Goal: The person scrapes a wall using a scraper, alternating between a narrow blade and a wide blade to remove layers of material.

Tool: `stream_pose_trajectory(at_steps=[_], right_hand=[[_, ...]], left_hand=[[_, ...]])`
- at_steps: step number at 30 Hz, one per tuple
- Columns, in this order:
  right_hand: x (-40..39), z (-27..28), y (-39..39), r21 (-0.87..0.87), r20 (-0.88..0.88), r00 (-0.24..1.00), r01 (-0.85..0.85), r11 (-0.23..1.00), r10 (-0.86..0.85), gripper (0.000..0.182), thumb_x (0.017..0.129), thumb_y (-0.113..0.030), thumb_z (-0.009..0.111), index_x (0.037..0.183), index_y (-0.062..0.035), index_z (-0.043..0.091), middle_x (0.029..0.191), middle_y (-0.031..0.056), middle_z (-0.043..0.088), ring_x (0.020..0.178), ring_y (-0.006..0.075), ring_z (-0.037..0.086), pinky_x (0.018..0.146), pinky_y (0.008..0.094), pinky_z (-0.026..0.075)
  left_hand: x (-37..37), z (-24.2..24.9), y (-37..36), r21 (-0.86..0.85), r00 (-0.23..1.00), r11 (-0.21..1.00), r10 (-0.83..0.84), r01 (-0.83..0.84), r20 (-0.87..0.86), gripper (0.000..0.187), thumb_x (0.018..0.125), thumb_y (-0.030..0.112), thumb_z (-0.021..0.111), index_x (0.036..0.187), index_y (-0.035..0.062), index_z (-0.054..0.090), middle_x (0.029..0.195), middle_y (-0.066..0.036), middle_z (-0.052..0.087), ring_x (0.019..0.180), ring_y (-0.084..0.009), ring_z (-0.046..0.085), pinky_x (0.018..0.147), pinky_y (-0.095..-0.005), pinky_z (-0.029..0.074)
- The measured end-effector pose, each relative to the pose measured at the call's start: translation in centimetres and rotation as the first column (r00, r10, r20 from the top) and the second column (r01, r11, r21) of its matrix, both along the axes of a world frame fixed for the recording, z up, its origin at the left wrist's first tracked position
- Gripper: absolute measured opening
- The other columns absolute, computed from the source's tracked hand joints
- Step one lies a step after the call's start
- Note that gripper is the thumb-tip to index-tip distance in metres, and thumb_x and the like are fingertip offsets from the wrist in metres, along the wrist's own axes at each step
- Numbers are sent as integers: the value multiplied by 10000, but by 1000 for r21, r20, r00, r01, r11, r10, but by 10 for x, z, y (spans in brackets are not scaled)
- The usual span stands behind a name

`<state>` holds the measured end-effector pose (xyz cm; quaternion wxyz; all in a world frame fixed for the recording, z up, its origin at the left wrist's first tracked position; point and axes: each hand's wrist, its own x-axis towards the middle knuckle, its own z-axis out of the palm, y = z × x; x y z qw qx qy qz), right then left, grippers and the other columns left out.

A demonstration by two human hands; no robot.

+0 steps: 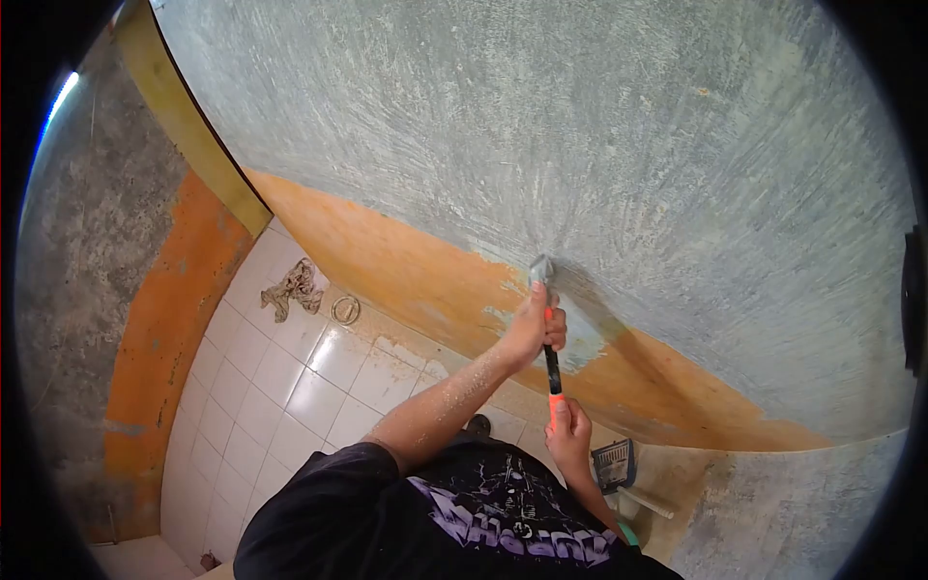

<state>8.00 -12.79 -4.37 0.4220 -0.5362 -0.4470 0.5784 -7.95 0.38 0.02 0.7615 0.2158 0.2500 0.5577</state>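
A long-handled scraper [553, 372] with a black and orange handle slants up to the wall [464, 126]. Its metal head meets the surface near the border between grey and orange paint. My left hand [530, 329] is wrapped round the upper handle just below the head, thumb laid along it. Lower down, my right hand [568, 437] grips the orange end of the handle. Around the head, patches of orange paint [387, 246] are scraped off, baring pale grey-green. Pale dust sticks to my left forearm.
A crumpled rag [293, 288] and a ring-shaped roll [345, 309] lie on the white tiled floor [290, 387], with paint crumbs along the wall's foot. A dark paint tray [614, 464] stands at lower right. A yellow frame [184, 92] edges the wall at left.
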Motion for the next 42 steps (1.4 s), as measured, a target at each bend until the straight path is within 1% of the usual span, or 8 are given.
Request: stream_pose_trajectory(at_steps=[7, 11, 17, 20, 23, 27, 32, 42], right_hand=[[21, 10, -7, -127, 47, 999, 18, 992, -12, 309, 1023, -322, 529, 972, -23, 586, 619, -33, 446, 487, 51, 415, 439, 224, 328], [22, -13, -9, -64, 45, 999, -22, 998, 25, 316, 1029, -366, 505, 1006, -54, 552, 565, -25, 430, 412, 63, 396, 357, 231, 304], [34, 6, -4, -154, -6, 1000, 7, 988, -8, 300, 1019, -310, 539, 966, -23, 605, 610, -39, 456, 487, 50, 428, 438, 232, 338], [15, 6, 10, -59, 124, 991, -45, 997, 52, 297, 1020, -302, 538, 974, -18, 609, 614, -35, 463, 487, 47, 429, 435, 226, 334], [8, 8, 13, -78, 20, 1000, -21, 997, 22, 298, 1019, -302, 544, 971, -14, 606, 615, -30, 468, 489, 46, 429, 435, 225, 334], [21, 7, 1, -93, 36, 999, -4, 996, 7, 301, 1016, -304, 552, 976, -11, 606, 628, -33, 469, 498, 46, 429, 444, 223, 339], [8, 5, 8, -18, 66, 997, -45, 999, 46, 305, 1032, -335, 506, 955, -43, 547, 565, -21, 434, 416, 58, 398, 363, 232, 310], [26, -1, -11, -105, 18, 998, 57, 993, -55, 312, 1019, -313, 544, 959, -13, 604, 623, -37, 445, 490, 46, 407, 444, 223, 325]], left_hand=[[12, -11, -3, -47, 997, 998, -49, 51, 53, 547, 960, 696, 303, 905, 156, 369, 609, 42, 270, 500, -96, 291, 533, -291, 348], [12, -15, -3, -46, 998, 997, -52, 54, 32, 554, 952, 706, 318, 908, 155, 364, 610, 42, 266, 501, -99, 288, 551, -291, 354], [23, -14, -1, -74, 998, 997, -22, 26, 53, 560, 945, 716, 311, 898, 161, 365, 604, 47, 259, 497, -93, 285, 534, -292, 340], [0, -19, 7, -47, 996, 997, 71, -68, 58, 574, 937, 728, 318, 864, 160, 348, 584, 34, 274, 485, -103, 321, 507, -289, 356], [-8, -15, 9, -21, 995, 996, 85, -84, 44, 561, 937, 723, 322, 866, 168, 355, 581, 37, 274, 482, -103, 318, 509, -297, 358], [13, -7, -2, -55, 999, 998, -27, 29, 45, 570, 946, 714, 313, 866, 151, 337, 592, 39, 270, 484, -102, 304, 513, -299, 360], [-8, -21, 8, 20, 999, 999, 27, -28, 46, 585, 943, 720, 319, 876, 139, 339, 605, 28, 285, 501, -103, 327, 523, -322, 374], [21, -18, -2, -30, 997, 999, -40, 42, 59, 534, 962, 689, 324, 913, 159, 364, 615, 34, 281, 505, -95, 286, 539, -291, 338]])
